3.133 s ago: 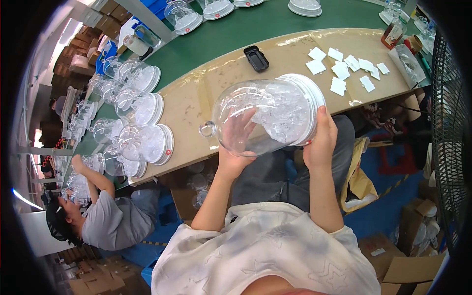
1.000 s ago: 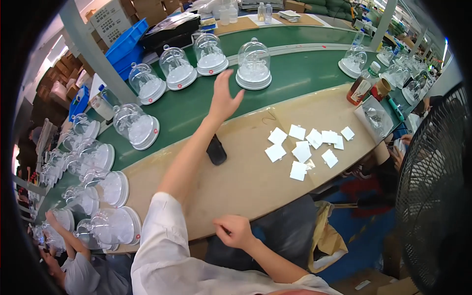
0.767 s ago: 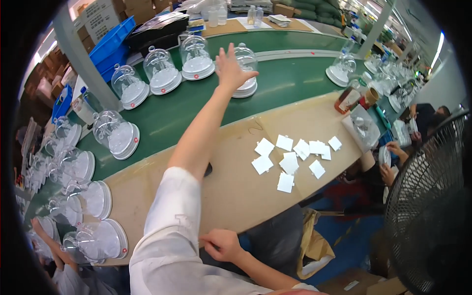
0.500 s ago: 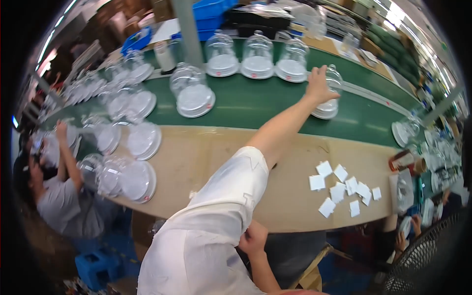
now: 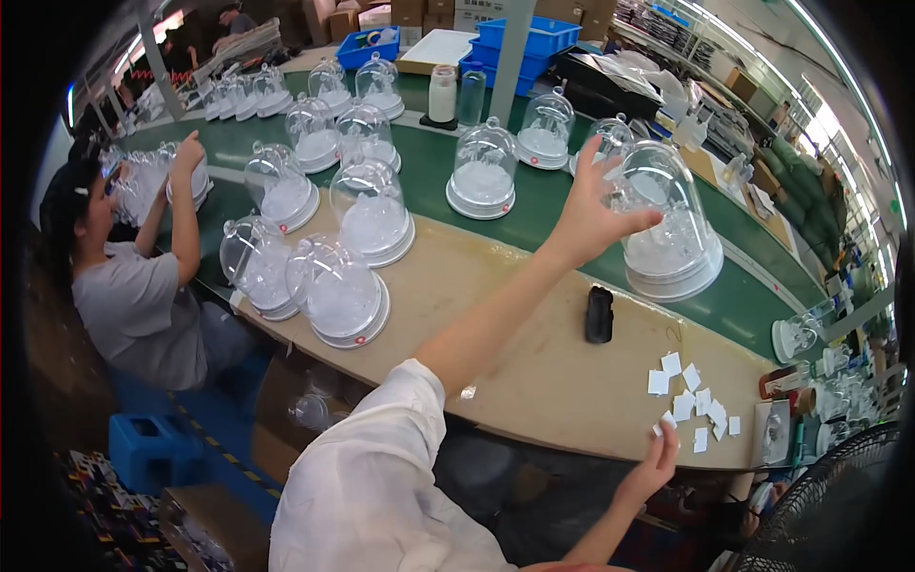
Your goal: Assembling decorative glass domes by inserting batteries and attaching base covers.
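My left hand (image 5: pixel 593 214) reaches across to the green belt and is closed round the side of a clear dome with a white round base (image 5: pixel 675 272). The dome leans slightly; whether its base touches the belt I cannot tell. At the table's front right edge, my right hand (image 5: pixel 653 467) pinches a small white square (image 5: pixel 666 420) between thumb and fingers. Several similar white squares (image 5: pixel 683 407) lie scattered just beyond it. On the tan table between my hands lies a small black object (image 5: pixel 599 315).
More clear domes (image 5: pixel 338 291) stand on the table's left end and along the belt (image 5: pixel 429 157). A co-worker (image 5: pixel 143 276) sits at the left, one hand at a dome. A fan (image 5: pixel 820 505) stands at the lower right, a blue stool (image 5: pixel 152 453) at the lower left.
My left hand has brought the dome from the belt's far side nearer to me. My right hand has moved from near my body to the squares and taken one. The view has turned.
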Demonstrator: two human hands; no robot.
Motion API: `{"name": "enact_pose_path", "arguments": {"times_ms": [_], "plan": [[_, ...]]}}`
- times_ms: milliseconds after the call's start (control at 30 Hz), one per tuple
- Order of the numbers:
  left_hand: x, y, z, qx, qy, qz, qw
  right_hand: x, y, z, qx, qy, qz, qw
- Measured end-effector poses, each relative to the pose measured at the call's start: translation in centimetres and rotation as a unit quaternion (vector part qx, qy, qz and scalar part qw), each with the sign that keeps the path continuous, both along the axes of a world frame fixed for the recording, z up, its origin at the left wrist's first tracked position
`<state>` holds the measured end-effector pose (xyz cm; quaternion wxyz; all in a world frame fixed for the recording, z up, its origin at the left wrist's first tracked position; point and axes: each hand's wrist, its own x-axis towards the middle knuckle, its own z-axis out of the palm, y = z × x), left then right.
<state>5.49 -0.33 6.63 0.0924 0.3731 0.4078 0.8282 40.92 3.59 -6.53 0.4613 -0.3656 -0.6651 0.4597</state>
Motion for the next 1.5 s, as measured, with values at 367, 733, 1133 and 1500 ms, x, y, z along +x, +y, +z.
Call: {"name": "enact_pose_path", "arguments": {"times_ms": [367,733,1133,1500], "plan": [[-1.2,-3.4,1.9,0.240,-0.203,-0.393,0.864,-0.4,5.4,-6.9,0.250,-0.381,-0.122,0.882],[-1.2,-7.6,4.3,0.244,0.041,-0.362,0.899,-0.8,4.1,-6.2,0.227,-0.251,-0.129,0.932],[-0.1,-7.9,5.3,0.154,0.258,-0.237,0.924,-1.0,3.0,-5.2,0.180,-0.132,-0.151,0.963],[1.5,-7.4,5.3,0.093,0.333,-0.139,0.928,0.5,4.8,-5.8,0.133,-0.087,-0.195,0.968]]}}
